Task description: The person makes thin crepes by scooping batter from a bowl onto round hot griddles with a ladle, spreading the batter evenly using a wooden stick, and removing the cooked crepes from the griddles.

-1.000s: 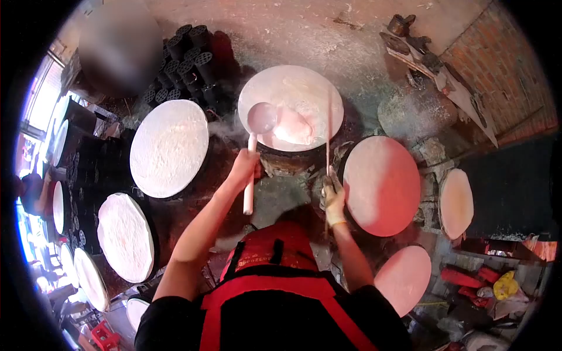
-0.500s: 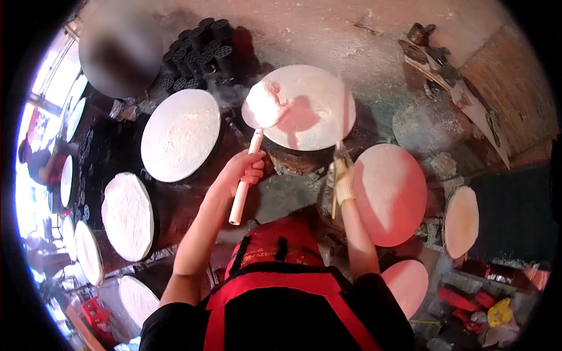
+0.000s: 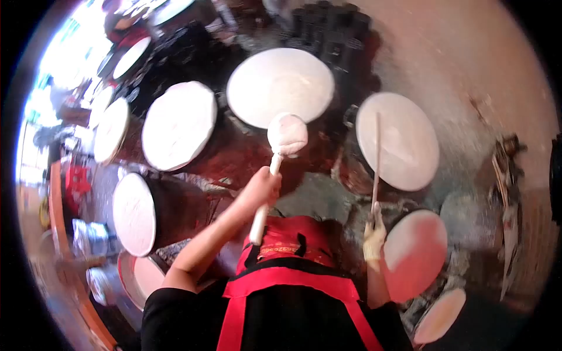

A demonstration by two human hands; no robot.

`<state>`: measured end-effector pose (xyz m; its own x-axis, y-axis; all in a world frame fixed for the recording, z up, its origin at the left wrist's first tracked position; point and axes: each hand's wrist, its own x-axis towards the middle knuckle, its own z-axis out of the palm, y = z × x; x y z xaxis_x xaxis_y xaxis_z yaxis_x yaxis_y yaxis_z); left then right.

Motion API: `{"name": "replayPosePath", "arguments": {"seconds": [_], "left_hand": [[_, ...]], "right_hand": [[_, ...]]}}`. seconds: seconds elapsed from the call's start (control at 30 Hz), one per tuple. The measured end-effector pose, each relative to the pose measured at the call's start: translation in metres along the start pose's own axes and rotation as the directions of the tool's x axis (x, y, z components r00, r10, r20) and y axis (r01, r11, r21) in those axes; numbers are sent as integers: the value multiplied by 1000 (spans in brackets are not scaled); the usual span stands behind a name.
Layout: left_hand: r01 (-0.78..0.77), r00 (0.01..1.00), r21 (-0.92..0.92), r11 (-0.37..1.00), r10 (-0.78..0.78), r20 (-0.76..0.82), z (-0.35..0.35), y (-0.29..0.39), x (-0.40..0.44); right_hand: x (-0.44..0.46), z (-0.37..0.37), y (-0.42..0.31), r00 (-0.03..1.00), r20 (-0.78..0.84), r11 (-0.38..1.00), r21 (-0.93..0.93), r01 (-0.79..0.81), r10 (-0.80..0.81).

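- The left hand (image 3: pixel 263 188) is clenched around the pale handle (image 3: pixel 258 227) of a ladle (image 3: pixel 276 160), just above its middle
- A lump of pale dough (image 3: pixel 293 139) sits in the ladle's bowl, at the near edge of a round, pale-topped griddle (image 3: pixel 280 73) in this view; whether they touch, I cannot tell
- The dough looks soft, heavy and sticky, likely to sag or slip if tipped, so the firm handle is the place to hold
- The gloved right hand (image 3: pixel 374 238) grasps a thin stick (image 3: pixel 377 158) by its lower end; it looks light and stiff
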<state>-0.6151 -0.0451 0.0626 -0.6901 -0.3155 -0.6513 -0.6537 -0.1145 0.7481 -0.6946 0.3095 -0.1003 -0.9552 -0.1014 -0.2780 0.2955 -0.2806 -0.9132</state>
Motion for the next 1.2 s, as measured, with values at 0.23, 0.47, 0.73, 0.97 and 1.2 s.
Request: {"name": "replayPosePath", "arguments": {"seconds": [0.23,0.47,0.73,0.97,1.2], "left_hand": [[132,990,-669,731,-59,131,-101,-41,-71],[-14,998,-926,378,-51,-36,-135,-121,-125],[-356,864,-905,232,-287,-413,-161,-146,-191],[-559,774,-827,-60,-397,-494,-183,-119,-223],[-607,793,-688,-396,-350,-498,-195,-114,-230]], "right_hand": [[10,165,-10,829,462,406,-724,558,-315],[9,346,21,553,820,524,-540,658,150],[-59,536,126,-2,968,-73,21,997,251],[-60,614,163,-316,862,19,337,941,396],[-83,787,27,-363,821,295,250,922,440]]}}
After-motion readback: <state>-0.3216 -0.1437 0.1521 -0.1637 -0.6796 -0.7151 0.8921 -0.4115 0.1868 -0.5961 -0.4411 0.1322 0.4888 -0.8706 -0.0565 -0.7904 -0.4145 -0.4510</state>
